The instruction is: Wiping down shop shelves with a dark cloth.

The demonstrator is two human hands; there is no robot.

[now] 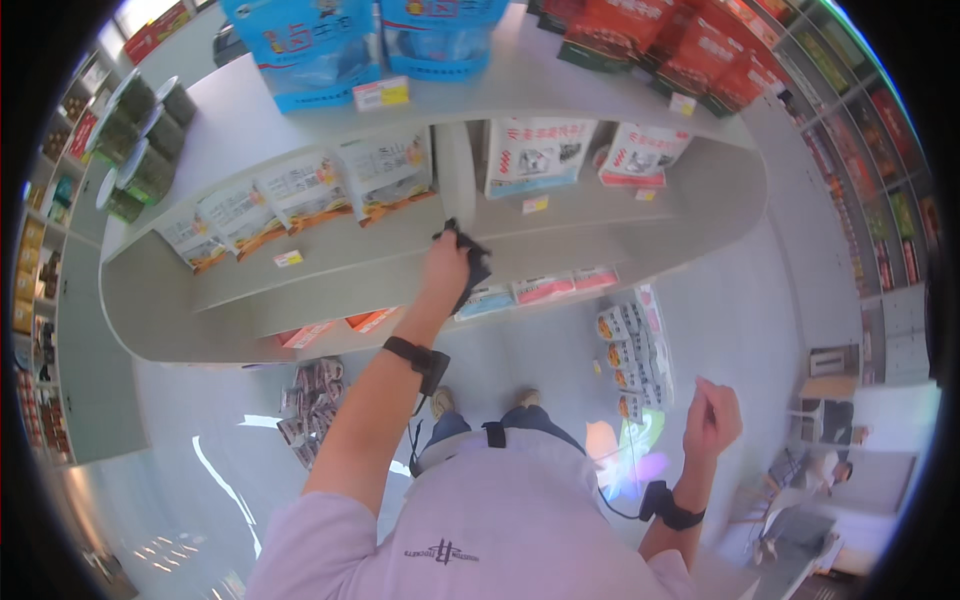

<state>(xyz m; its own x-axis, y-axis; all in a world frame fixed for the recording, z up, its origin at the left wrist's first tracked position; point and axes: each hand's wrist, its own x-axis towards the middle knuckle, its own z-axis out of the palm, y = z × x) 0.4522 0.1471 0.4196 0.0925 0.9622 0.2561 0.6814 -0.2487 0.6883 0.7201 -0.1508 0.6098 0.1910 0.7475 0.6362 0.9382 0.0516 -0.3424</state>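
My left hand point(444, 271) reaches to the middle of a white display shelf unit point(352, 262) and grips a crumpled black cloth point(471, 262), slightly blurred. The cloth is at the front of the shelf boards, near the upright divider point(454, 172); whether it touches them is unclear. White snack pouches point(382, 176) with orange bottoms stand on the left of this shelf, and white packets point(536, 156) on the right. Out to my right, over the floor, my right hand point(712, 420) hangs with its fingers curled in and nothing visible in them.
Blue pouches point(319, 56), red pouches point(622, 34) and lidded jars point(142, 142) stand on the unit's top. Lower packets point(540, 289) lie below. Near my feet are stacked packets on the left point(315, 405) and right point(630, 360). A person point(829, 471) sits at far right.
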